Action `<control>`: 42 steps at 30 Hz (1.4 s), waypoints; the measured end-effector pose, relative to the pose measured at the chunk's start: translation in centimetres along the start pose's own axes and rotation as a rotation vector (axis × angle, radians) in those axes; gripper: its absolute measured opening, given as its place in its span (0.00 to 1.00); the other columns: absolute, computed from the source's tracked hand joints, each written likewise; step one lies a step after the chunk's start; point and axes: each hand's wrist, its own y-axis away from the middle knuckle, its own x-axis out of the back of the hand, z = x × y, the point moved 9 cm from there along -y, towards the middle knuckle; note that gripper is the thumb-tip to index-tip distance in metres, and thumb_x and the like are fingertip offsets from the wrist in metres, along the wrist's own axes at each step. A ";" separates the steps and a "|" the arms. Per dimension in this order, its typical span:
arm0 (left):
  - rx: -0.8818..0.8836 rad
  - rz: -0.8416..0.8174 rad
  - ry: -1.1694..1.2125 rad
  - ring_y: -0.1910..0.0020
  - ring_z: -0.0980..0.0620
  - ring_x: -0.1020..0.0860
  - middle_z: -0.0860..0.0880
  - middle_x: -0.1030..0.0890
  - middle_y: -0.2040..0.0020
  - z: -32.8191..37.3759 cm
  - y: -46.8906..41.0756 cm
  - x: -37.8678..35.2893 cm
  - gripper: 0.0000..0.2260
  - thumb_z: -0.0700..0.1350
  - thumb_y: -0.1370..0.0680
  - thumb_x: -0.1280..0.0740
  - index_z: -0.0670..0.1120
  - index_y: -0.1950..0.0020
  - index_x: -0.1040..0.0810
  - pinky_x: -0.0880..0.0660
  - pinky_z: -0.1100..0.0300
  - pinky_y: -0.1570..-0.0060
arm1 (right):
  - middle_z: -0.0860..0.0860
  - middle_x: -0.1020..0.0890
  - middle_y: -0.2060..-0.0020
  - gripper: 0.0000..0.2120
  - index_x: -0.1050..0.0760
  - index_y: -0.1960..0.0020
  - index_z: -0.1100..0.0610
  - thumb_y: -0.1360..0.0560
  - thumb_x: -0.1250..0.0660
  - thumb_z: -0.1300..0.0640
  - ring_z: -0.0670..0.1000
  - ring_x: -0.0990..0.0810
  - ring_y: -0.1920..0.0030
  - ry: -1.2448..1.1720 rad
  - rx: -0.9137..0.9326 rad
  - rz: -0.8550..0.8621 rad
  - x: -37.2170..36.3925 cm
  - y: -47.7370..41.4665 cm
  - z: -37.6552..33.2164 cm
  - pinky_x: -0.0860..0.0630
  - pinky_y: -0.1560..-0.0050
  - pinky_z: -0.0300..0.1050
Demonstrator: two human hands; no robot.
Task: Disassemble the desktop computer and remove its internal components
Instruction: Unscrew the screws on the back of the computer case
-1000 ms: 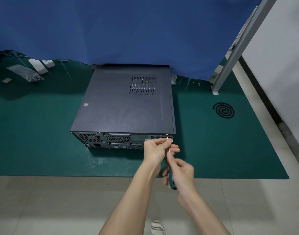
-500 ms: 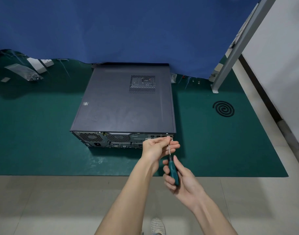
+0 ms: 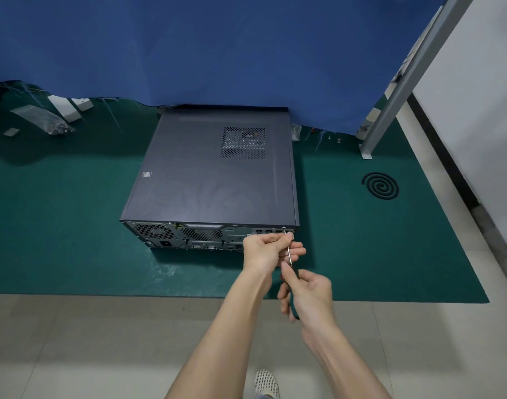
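A dark grey desktop computer case (image 3: pixel 209 174) lies flat on a green mat (image 3: pixel 59 226), its rear panel with fan grilles and ports facing me. A thin screwdriver (image 3: pixel 288 252) points up at a screw (image 3: pixel 284 227) at the rear panel's upper right corner. My left hand (image 3: pixel 271 250) pinches the metal shaft close to the tip. My right hand (image 3: pixel 307 292) wraps around the handle below, which is mostly hidden by the fingers.
A blue curtain (image 3: pixel 217 47) hangs behind the case. A black mosquito coil (image 3: pixel 380 186) lies on the mat to the right, beside a grey metal post (image 3: pixel 402 79). Plastic bags and white parts (image 3: pixel 53 116) lie at the far left. My shoe (image 3: pixel 265 383) is on the tiled floor.
My right hand has turned over the screwdriver handle: the teal handle showed in the palm half a second ago and is now covered. The left hand stays at the shaft.
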 end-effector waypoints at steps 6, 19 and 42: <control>0.051 -0.055 0.063 0.62 0.46 0.16 0.38 0.16 0.57 0.1 0.2 -0.1 0.08 0.37 0.23 0.33 0.31 0.48 0.22 0.21 0.64 0.66 | 0.55 0.23 0.69 0.19 0.25 0.53 0.61 0.23 0.39 0.44 0.49 0.29 0.77 -0.370 -0.271 -0.299 -1.9 1.1 0.9 0.38 0.81 0.37; 0.026 0.007 0.000 0.64 0.45 0.16 0.39 0.16 0.60 0.1 0.3 0.1 0.07 0.38 0.24 0.30 0.34 0.55 0.20 0.22 0.61 0.71 | 0.56 0.23 0.71 0.16 0.24 0.56 0.63 0.22 0.37 0.50 0.49 0.31 0.81 -0.209 -0.112 -0.139 -0.4 0.4 1.0 0.41 0.82 0.35; 0.016 0.029 -0.015 0.67 0.46 0.17 0.39 0.16 0.63 0.1 0.8 0.2 0.08 0.37 0.26 0.29 0.32 0.53 0.21 0.21 0.61 0.71 | 0.52 0.26 0.74 0.10 0.25 0.55 0.62 0.25 0.30 0.54 0.49 0.31 0.80 -0.135 -0.081 -0.029 -0.1 0.4 -0.2 0.37 0.80 0.35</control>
